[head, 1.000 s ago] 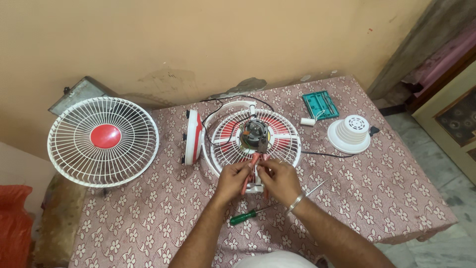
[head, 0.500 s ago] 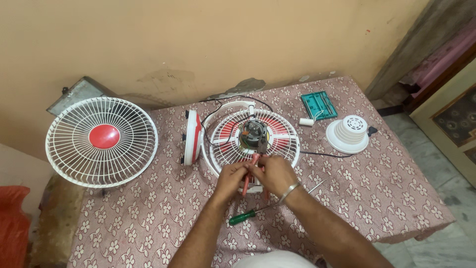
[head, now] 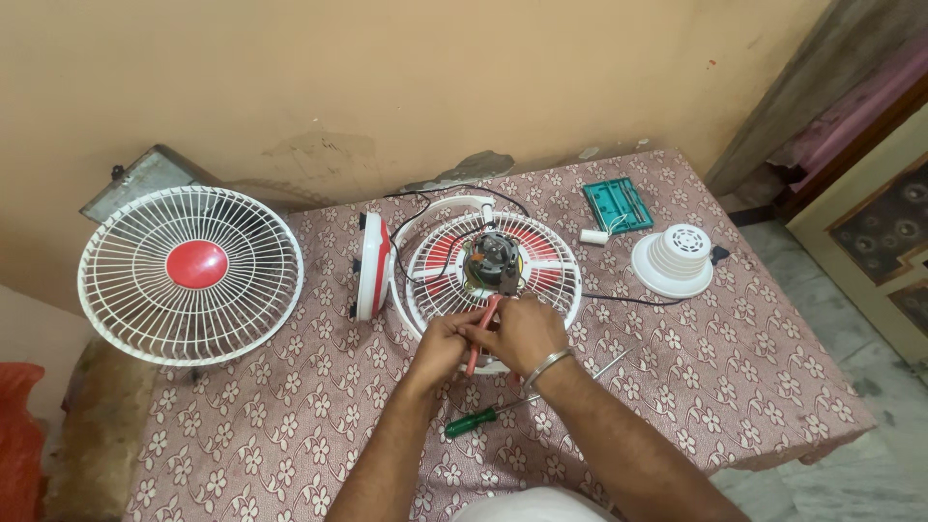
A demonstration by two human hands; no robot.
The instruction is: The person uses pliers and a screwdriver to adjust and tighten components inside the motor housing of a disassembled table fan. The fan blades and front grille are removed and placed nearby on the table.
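Both hands meet over the fan motor (head: 491, 259) — the right hand (head: 527, 333) grips red-handled pliers (head: 480, 333), the left hand (head: 447, 340) pinches something too small to tell.

Bare cloth on the desk (head: 754, 377) lies open to the right front and left front. A screwdriver (head: 483, 418) lies just beneath the wrists. The fan grille (head: 188, 275) blocks the left edge, the white cover (head: 674, 261) the right rear.
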